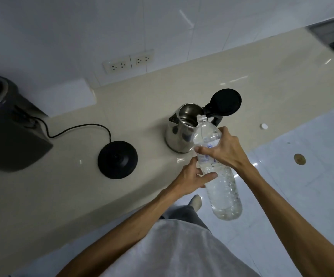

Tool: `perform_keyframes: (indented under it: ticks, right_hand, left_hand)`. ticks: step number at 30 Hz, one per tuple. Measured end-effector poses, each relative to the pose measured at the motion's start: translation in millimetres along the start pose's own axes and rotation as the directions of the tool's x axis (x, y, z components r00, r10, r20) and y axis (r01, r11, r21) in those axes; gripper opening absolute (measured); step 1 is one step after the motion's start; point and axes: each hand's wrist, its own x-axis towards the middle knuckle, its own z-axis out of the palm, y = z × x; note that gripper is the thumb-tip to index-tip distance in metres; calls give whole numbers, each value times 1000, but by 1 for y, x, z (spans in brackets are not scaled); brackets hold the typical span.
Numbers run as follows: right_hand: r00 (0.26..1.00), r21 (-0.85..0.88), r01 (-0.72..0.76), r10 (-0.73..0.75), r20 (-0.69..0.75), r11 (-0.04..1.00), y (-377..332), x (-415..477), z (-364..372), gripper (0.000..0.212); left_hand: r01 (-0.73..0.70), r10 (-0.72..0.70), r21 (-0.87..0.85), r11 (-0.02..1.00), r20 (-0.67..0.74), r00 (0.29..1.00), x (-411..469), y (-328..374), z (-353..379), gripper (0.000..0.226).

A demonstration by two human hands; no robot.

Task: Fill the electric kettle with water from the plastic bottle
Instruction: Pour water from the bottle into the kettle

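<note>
A steel electric kettle (177,134) stands on the beige counter (82,196) with its black lid (226,101) flipped up. A clear plastic bottle (222,188), uncapped and holding water, is tilted with its mouth at the kettle's rim. My right hand (225,148) grips the bottle's upper part around the label. My left hand (192,176) holds the bottle's middle from the left side. The bottle's base hangs out past the counter's front edge.
The kettle's black base (117,159) lies to the left, its cord running to a dark appliance (8,136) at far left. A white bottle cap (263,126) rests on the counter at right. Wall sockets (128,61) sit behind. White tiled floor (302,186) lies below right.
</note>
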Motion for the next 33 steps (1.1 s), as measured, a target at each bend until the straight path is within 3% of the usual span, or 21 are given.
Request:
perform_keyframes:
  ticks: [8, 22, 33]
  right_hand:
    - [999, -28, -33, 34, 18, 999, 2, 5, 0, 94]
    - [995, -30, -99, 100, 19, 995, -4, 3, -5, 100]
    - [994, -23, -102, 103, 29, 994, -10, 6, -9, 94]
  left_hand:
    - [30, -29, -23, 999, 38, 999, -3, 4, -2, 90]
    - [26, -26, -2, 1000, 16, 1000, -10, 13, -4, 61]
    - [31, -28, -50, 998, 47, 999, -20, 25, -9, 60]
